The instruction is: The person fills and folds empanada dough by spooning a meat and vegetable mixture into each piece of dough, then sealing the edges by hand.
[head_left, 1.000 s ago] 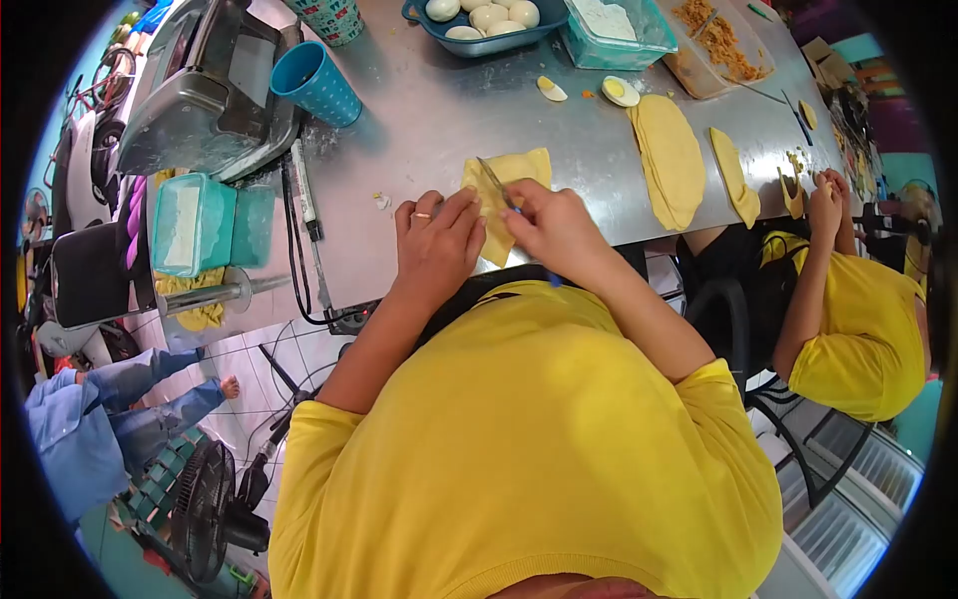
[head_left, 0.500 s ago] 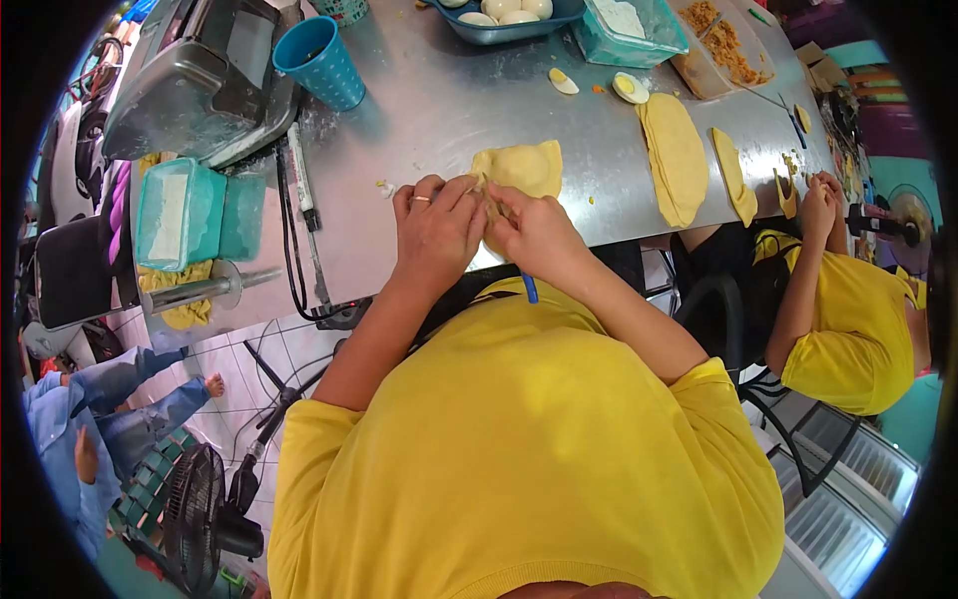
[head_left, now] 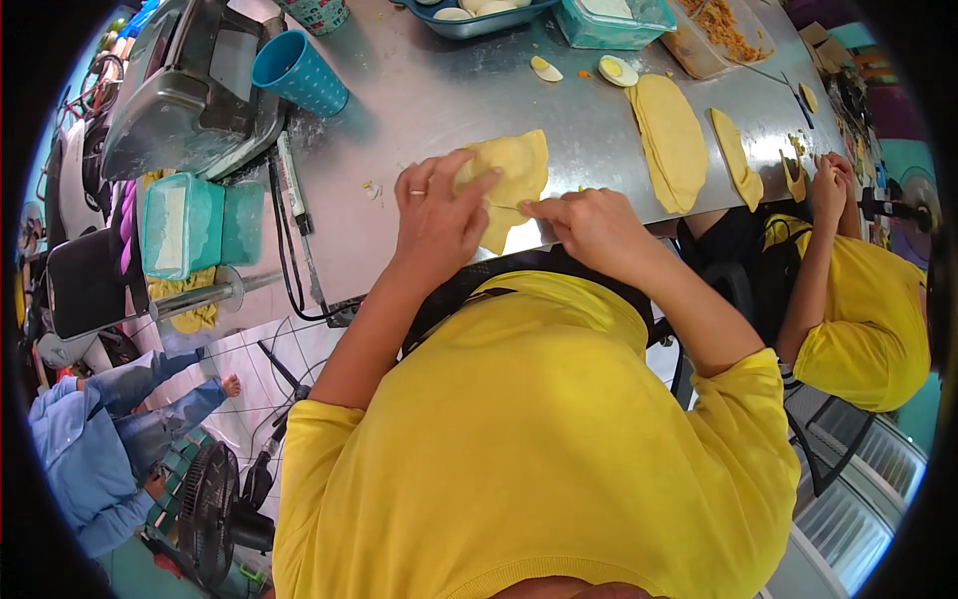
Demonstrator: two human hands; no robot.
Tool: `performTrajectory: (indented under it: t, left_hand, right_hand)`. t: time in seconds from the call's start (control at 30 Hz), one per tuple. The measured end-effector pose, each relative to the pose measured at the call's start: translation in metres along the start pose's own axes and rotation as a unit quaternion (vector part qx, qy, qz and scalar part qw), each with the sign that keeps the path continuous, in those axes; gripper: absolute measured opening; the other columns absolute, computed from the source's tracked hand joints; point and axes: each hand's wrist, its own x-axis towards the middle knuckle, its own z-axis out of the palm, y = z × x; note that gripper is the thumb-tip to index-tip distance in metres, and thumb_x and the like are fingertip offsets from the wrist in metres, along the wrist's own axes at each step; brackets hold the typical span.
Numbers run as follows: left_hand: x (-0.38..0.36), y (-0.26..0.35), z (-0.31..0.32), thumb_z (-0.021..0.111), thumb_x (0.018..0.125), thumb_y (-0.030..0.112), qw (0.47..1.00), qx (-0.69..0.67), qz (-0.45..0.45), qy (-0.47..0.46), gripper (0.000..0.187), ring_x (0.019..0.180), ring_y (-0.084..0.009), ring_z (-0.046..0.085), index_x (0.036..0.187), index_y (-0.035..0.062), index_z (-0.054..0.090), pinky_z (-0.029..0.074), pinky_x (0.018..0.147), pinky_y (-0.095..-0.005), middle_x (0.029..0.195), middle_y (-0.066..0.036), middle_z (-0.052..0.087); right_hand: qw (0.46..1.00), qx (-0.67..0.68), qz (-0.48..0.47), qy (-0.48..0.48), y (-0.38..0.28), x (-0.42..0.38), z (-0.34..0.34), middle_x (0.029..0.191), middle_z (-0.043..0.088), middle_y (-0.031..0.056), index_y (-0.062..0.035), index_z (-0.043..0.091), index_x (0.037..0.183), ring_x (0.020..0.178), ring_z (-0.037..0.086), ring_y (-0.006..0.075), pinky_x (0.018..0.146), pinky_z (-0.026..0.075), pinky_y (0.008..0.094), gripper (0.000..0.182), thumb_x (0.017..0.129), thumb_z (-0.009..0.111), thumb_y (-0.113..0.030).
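Observation:
My left hand (head_left: pixel 436 205) rests on a filled, folded piece of yellow dough (head_left: pixel 519 165), with its fingers apart and pressing on it. A rounded bulge shows in the dough's upper part. My right hand (head_left: pixel 599 228) is closed around a small knife, its index finger stretched forward. Only a thin bit of the knife (head_left: pixel 511 208) shows, lying against the dough; its handle is hidden in my hand. A flap of dough (head_left: pixel 499 235) hangs toward me below the blade, near the table edge.
Stacked dough ovals (head_left: pixel 667 145) and a dough strip (head_left: pixel 736 160) lie right. Egg halves (head_left: pixel 618 71), a filling container (head_left: pixel 699 60), an egg tray (head_left: pixel 479 22) and a blue cup (head_left: pixel 299 75) stand farther back. A dough machine (head_left: pixel 185 90) is left; a co-worker (head_left: pixel 858 329) sits right.
My right hand has moved right, away from my left, and the blue handle is out of sight. My left hand has opened over the dough. The view has shifted slightly.

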Motion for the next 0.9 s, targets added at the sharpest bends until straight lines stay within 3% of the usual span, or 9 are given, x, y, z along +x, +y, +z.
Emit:
performTrajectory:
  t: [0.07,0.1,0.17,0.23,0.27,0.4,0.67,0.9]
  left_hand:
    - [0.008,0.013,-0.004,0.062,0.075,0.028,0.992,0.054,0.085,-0.077,0.042,0.122,-0.0306,0.028,0.117,0.0259,0.055,0.014,0.101,-0.0506,0.137,-0.003,0.032]
    - [0.009,0.015,-0.002,0.062,0.075,0.028,0.992,0.054,0.088,-0.078,0.042,0.122,-0.0306,0.028,0.117,0.0259,0.055,0.014,0.101,-0.0506,0.137,-0.003,0.032]
    - [0.012,0.015,0.005,0.060,0.075,0.046,0.984,0.055,0.090,-0.142,0.048,0.131,-0.0325,0.013,0.121,0.0318,0.053,0.004,0.102,-0.0569,0.143,-0.004,0.024]
    - [0.013,0.015,0.007,0.060,0.073,0.050,0.984,0.059,0.091,-0.139,0.052,0.131,-0.0336,0.010,0.121,0.0313,0.053,0.003,0.101,-0.0590,0.143,-0.005,0.022]
    - [0.013,0.016,0.007,0.060,0.072,0.055,0.985,0.060,0.087,-0.134,0.055,0.132,-0.0346,0.008,0.121,0.0308,0.053,0.002,0.100,-0.0610,0.144,-0.005,0.021]
    - [0.015,0.019,0.006,0.061,0.070,0.055,0.985,0.058,0.073,-0.144,0.056,0.133,-0.0363,0.004,0.120,0.0305,0.053,0.001,0.099,-0.0630,0.144,-0.007,0.020]
    - [0.016,0.021,0.010,0.064,0.070,0.052,0.987,0.055,0.058,-0.138,0.052,0.132,-0.0399,0.007,0.115,0.0290,0.058,0.000,0.099,-0.0619,0.144,-0.009,0.021]
    - [0.017,0.021,0.007,0.064,0.071,0.051,0.986,0.056,0.059,-0.144,0.051,0.132,-0.0399,0.008,0.116,0.0287,0.057,0.001,0.100,-0.0614,0.144,-0.011,0.021]
  right_hand:
    - [1.000,-0.019,-0.024,0.002,0.014,0.006,-0.005,0.063,0.060,0.0119,-0.0164,0.066,0.097,0.061,0.060,0.0294,0.054,0.047,0.0406,0.027,0.074,0.054,-0.009]
    - [0.998,-0.039,-0.049,0.003,0.021,0.008,-0.007,0.063,0.060,0.0114,-0.0168,0.066,0.096,0.062,0.060,0.0292,0.054,0.046,0.0407,0.026,0.074,0.054,-0.010]
    - [0.998,-0.054,-0.041,-0.015,0.027,0.018,-0.016,0.067,0.061,0.0092,-0.0180,0.067,0.093,0.066,0.061,0.0273,0.056,0.046,0.0396,0.022,0.074,0.055,-0.012]
    - [0.983,-0.118,-0.141,0.009,0.038,0.028,-0.018,0.069,0.060,0.0069,-0.0189,0.067,0.091,0.071,0.061,0.0253,0.062,0.045,0.0378,0.021,0.075,0.054,-0.014]
    - [0.979,-0.145,-0.141,0.006,0.039,0.032,-0.022,0.070,0.060,0.0054,-0.0190,0.068,0.088,0.079,0.060,0.0224,0.071,0.043,0.0370,0.020,0.076,0.053,-0.014]
    - [0.969,-0.188,-0.156,-0.045,0.045,0.054,-0.033,0.075,0.057,0.0034,-0.0185,0.067,0.088,0.087,0.055,0.0190,0.082,0.038,0.0375,0.020,0.074,0.055,-0.010]
    - [0.924,-0.277,-0.258,0.047,0.057,0.087,-0.043,0.079,0.056,0.0004,-0.0184,0.068,0.076,0.093,0.053,0.0165,0.106,0.021,0.0441,0.016,0.070,0.056,-0.011]
    - [0.900,-0.339,-0.267,0.065,0.060,0.115,-0.053,0.080,0.057,0.0008,-0.0156,0.065,0.068,0.096,0.052,0.0161,0.108,0.016,0.0457,0.010,0.068,0.057,-0.010]
